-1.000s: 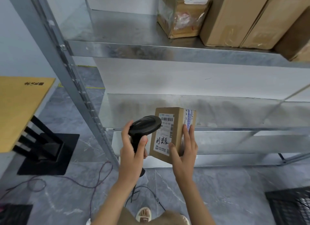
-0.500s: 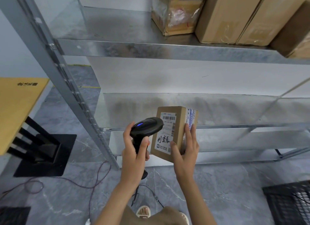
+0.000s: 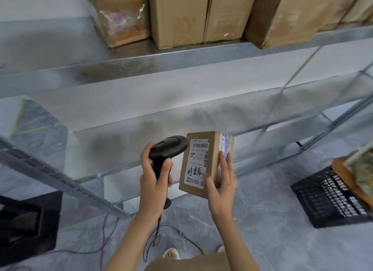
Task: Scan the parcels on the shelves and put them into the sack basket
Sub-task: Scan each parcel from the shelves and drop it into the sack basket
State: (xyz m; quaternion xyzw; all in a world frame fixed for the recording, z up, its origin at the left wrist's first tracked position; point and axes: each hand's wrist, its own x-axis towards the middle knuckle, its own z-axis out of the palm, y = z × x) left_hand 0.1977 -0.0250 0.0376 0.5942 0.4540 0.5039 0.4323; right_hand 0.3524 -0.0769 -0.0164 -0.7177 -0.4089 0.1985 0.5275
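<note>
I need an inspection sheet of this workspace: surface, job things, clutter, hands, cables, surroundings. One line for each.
Surface: grey marble-pattern floor; metal shelving, its middle shelf bare.
Job's things: small labelled parcel held upright; black barcode scanner aimed at its label; four cardboard boxes on the top shelf; black mesh basket at right, something brown lying in it.
Clutter: nothing seen.
Hands: left hand grips the scanner handle; right hand holds the parcel's lower right corner.
Cables: black scanner cable and thin reddish cable loose on the floor.
Surroundings: black stand base at left; white wall behind.
</note>
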